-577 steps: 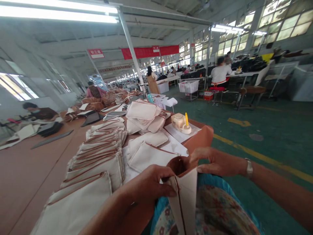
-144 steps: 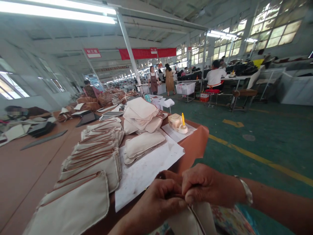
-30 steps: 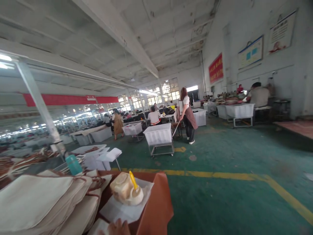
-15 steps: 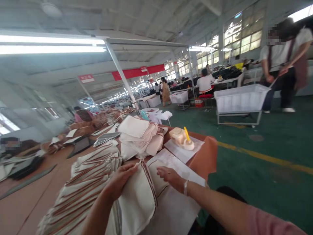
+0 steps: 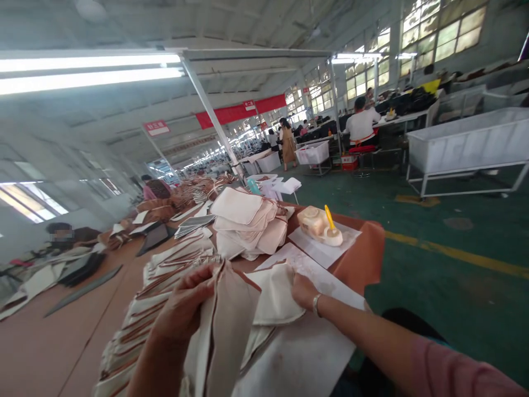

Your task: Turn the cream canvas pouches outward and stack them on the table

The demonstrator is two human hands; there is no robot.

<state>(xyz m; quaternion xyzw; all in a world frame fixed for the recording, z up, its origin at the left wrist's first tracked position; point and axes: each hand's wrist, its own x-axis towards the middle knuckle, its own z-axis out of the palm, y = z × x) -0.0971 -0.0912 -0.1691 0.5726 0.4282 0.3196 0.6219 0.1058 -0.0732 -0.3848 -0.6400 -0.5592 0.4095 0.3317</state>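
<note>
My left hand (image 5: 188, 300) pinches the top edge of a folded cream piece with brown edging (image 5: 233, 320), which hangs upright. My right hand (image 5: 303, 289) is closed on the right edge of another cream piece (image 5: 276, 295), held above a white sheet (image 5: 297, 353). A further cream piece lies partly beneath them. Left of my left hand runs a long row of overlapping cream pieces with brown edges (image 5: 144, 309). Beyond my hands stands a pile of pale pieces (image 5: 248, 223).
A pale container (image 5: 314, 221) and a dish with a yellow-handled brush (image 5: 329, 218) stand at the table's (image 5: 372, 248) right end. White wheeled bins (image 5: 471, 143) stand on the green floor. Several people are farther back; one sits at the far left.
My left hand has raised and turned its piece. My right hand has closed on a cream piece and lifted its edge. The view has shifted; the person by the right bin is out of view.
</note>
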